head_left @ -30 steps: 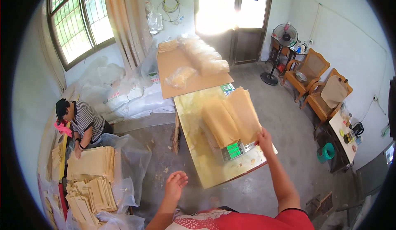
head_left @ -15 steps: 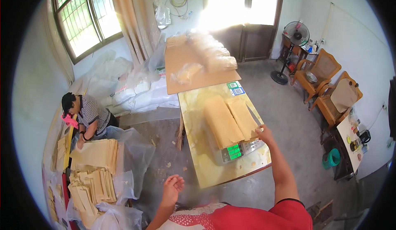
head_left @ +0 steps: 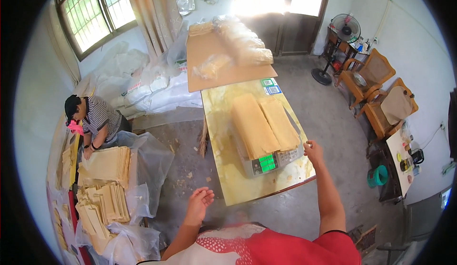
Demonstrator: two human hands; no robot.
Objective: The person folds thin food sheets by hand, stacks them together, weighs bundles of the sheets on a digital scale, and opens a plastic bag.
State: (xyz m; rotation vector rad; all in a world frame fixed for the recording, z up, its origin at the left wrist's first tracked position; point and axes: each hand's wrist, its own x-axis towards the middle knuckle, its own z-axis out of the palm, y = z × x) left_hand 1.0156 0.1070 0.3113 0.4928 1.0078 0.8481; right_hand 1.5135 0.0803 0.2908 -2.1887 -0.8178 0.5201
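Note:
Two side-by-side stacks of thin yellowish-tan sheets, the wider left stack and the narrower right stack, lie on a digital scale with a lit green display. The scale stands on a yellow-topped table. Just off the scale's right edge is my right hand, its fingers bent together and apart from the sheets; whether a small piece is between them I cannot make out. My left hand hovers left of the table's near corner, fingers loosely curled and apart, with nothing visible in it.
Plastic-wrapped bundles rest on a brown board at the table's far end. To the left, a person handles a pile of tan sheets. A standing fan, wooden chairs and a teal bucket are on the right.
My right hand has moved off the right stack's near corner, to the right and slightly away from the scale. The view has tilted down a little; my left hand has barely moved.

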